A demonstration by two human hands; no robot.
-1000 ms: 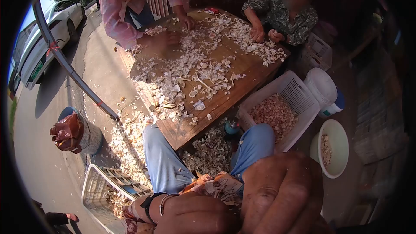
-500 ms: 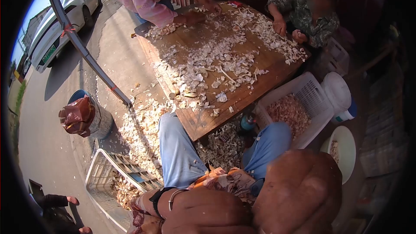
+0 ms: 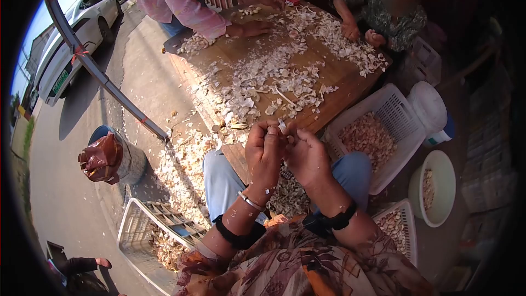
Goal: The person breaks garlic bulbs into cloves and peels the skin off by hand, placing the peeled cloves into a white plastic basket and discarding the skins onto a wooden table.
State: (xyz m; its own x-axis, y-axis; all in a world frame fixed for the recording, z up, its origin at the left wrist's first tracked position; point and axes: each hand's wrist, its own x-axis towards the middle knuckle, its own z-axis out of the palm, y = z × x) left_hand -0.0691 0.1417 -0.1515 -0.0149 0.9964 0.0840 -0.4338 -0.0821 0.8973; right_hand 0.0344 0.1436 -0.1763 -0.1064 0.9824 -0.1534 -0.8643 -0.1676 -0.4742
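Hands risen over table; white basket holds garlic cloves.

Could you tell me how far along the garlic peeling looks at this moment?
Much looks done: loose skins cover the wooden table and ground, and the white basket holds peeled-looking cloves. In hand: left hand and right hand pinch one small piece together. How much remains unpeeled cannot be told.

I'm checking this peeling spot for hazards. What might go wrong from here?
The left hand and right hand pinch a small garlic piece above the knees; it might drop into the skins on the ground. The white basket sits close beside the right knee and may get knocked.
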